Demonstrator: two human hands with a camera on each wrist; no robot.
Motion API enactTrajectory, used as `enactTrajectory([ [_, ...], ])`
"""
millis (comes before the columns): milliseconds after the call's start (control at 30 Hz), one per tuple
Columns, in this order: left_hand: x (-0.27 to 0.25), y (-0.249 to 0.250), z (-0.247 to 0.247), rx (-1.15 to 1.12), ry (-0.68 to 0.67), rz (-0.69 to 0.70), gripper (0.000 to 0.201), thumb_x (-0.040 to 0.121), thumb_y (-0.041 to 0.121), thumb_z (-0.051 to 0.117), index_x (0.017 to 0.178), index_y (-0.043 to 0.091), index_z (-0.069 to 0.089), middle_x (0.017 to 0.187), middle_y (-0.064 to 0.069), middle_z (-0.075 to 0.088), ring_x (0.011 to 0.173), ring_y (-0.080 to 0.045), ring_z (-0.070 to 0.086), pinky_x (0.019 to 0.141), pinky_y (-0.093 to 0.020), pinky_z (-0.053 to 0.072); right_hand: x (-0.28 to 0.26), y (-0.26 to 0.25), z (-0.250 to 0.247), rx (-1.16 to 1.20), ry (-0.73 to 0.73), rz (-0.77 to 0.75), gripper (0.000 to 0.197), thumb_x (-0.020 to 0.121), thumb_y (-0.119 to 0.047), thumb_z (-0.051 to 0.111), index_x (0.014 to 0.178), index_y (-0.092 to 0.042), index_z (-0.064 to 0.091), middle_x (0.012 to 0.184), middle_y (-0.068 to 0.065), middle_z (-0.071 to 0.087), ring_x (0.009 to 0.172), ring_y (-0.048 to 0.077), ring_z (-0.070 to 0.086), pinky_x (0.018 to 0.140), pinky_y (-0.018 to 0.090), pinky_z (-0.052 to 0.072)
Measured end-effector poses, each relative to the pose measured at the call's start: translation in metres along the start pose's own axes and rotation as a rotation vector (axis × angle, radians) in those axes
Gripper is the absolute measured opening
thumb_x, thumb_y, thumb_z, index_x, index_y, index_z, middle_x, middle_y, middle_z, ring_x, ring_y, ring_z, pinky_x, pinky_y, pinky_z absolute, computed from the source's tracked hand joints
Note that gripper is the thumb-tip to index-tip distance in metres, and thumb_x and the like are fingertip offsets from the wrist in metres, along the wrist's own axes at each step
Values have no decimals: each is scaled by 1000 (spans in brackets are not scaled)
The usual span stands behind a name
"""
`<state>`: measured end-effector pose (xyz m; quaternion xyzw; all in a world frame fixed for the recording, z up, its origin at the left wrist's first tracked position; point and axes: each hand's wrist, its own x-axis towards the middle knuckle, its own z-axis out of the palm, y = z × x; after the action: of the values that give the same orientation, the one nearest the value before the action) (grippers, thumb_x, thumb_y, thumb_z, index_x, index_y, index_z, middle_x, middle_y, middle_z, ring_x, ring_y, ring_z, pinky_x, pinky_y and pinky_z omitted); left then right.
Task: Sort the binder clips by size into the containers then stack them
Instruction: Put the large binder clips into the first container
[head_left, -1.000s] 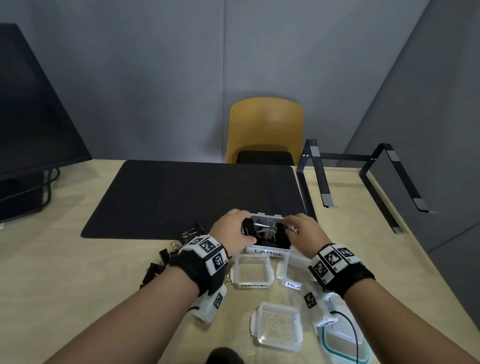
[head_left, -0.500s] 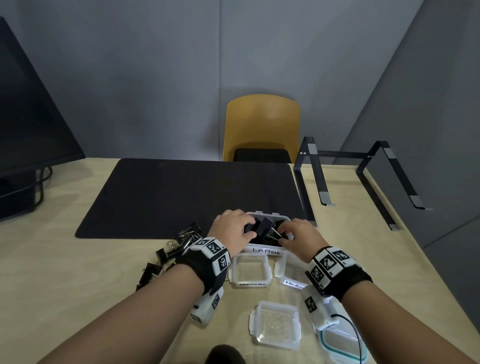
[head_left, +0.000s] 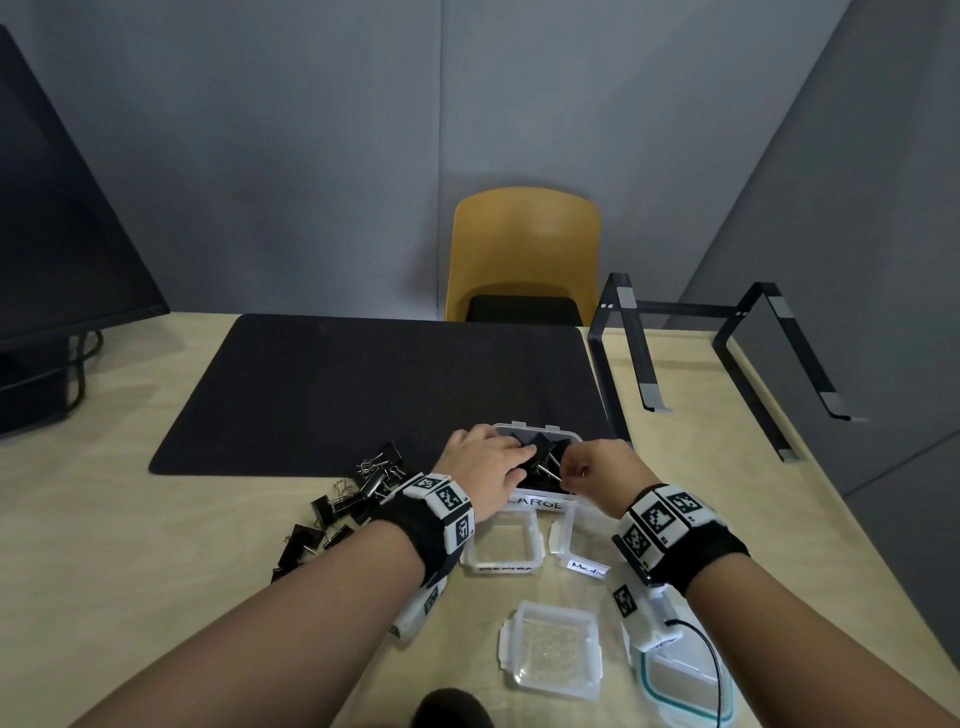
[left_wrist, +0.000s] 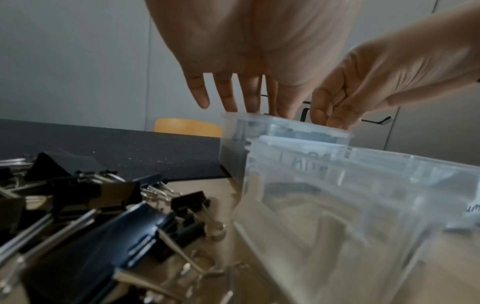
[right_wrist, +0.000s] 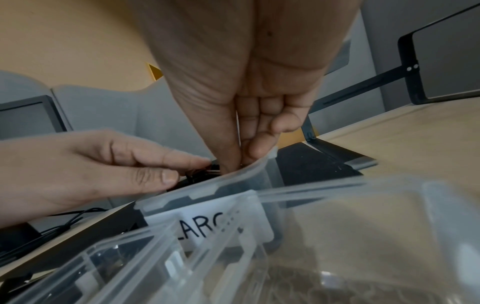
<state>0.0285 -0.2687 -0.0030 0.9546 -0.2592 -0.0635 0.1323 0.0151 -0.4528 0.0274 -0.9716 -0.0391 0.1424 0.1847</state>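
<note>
Desk (head_left: 779, 519): loose clips (head_left: 337, 509) beside LARGE container (head_left: 535, 503).

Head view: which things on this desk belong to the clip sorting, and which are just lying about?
In the job:
- LARGE box, both hands in it
- left hand, right hand
- loose clips
- two empty boxes
- lids

Lying about:
- black mat
- monitor
- laptop stand
- yellow chair

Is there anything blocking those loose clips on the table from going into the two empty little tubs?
Nothing visible does. The loose binder clips lie on the table left of the two empty containers, whose tops are open. Only the left forearm passes between pile and tubs. Both hands, left and right, are at the LARGE container.
</note>
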Motion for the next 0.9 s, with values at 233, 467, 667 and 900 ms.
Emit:
enactTrajectory([
  [233, 5, 0, 0, 2, 62, -14, 35, 97, 34, 39, 129, 38, 52, 135, 14, 49, 127, -17, 33, 103, -37, 27, -1, 3, 2, 48, 13, 2, 15, 77, -9, 66, 75, -21, 56, 83, 0, 64, 81, 19, 59, 71, 27, 47],
  [467, 15, 6, -8, -10, 61, 32, 32, 93, 29, 48, 125, 29, 52, 137, 6, 41, 131, -20, 30, 106, -39, 28, 0, 6, 0, 85, -4, -27, 20, 77, -8, 65, 84, -23, 56, 77, -4, 61, 74, 16, 57, 66, 20, 43],
  [667, 22, 3, -5, 55, -79, 0, 39, 99, 33, 39, 136, 45, 40, 153, -1, 21, 142, -24, 10, 115, -49, 13, 1, 10, -1, 30, 13, -47, 39, 80, -17, 69, 117, -23, 59, 96, -1, 56, 83, 12, 51, 73, 19, 36],
  [900, 25, 1, -6, -126, -230, -160, 39, 100, 38, 33, 134, 56, 34, 159, 0, 2, 145, -23, -15, 115, -58, -5, 1, 9, -8, -5, -32, -44, 31, 84, -23, 66, 115, -25, 66, 90, -6, 48, 84, 10, 47, 77, 21, 34],
])
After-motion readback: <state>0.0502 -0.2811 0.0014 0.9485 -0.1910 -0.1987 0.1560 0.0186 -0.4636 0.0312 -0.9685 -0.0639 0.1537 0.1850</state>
